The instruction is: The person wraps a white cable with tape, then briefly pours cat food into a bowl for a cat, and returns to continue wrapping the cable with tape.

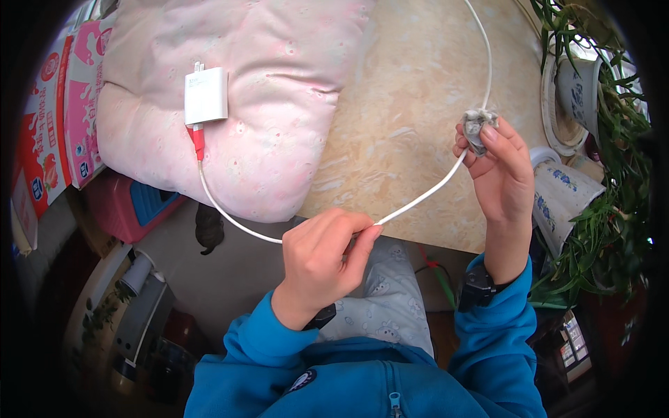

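Between thumb and fingers, my left hand (324, 256) pinches a white charging cable (418, 201) near the table's front edge. My right hand (496, 162), farther right and higher, holds a crumpled grey-white cloth or tissue (476, 130) around the same cable. From there the cable runs up past the top of the view. Its other end has a red connector (198, 143) plugged into a white power adapter (205, 95), whose metal prongs point away from me. The adapter lies on a pink patterned cushion (261, 151). Part of the cable is hidden behind my left hand.
The cushion covers the left of a beige marbled table (397, 104). Potted plants (577, 89) and a tilted white floral pot (564, 198) line the right side. Milk-drink cartons (83, 99) and a pink-and-blue plastic box (130, 209) stand left. A dark cat (209, 229) is on the floor.
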Tool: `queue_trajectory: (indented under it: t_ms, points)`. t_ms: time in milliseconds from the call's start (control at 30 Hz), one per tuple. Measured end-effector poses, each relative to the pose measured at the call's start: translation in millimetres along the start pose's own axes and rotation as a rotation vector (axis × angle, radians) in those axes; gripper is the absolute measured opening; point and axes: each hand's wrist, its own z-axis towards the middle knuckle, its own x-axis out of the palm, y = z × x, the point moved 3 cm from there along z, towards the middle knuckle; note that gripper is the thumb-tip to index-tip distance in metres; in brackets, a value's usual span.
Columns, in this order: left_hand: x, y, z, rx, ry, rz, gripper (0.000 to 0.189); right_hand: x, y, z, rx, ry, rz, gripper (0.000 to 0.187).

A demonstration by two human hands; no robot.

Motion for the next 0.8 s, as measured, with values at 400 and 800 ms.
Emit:
queue_trajectory:
  t_ms: [400, 800]
  points:
    - [16.0, 7.3, -4.3, -0.022, 0.01, -0.005, 0.008, 12.4, -3.3, -22.7, -0.547, -0.262, -0.831, 0.018]
    - [57.3, 69.4, 12.7, -0.183, -0.082, 0.143, 0.013, 26.9, -97.2, -4.9, -0.722, -0.269, -1.272, 0.025]
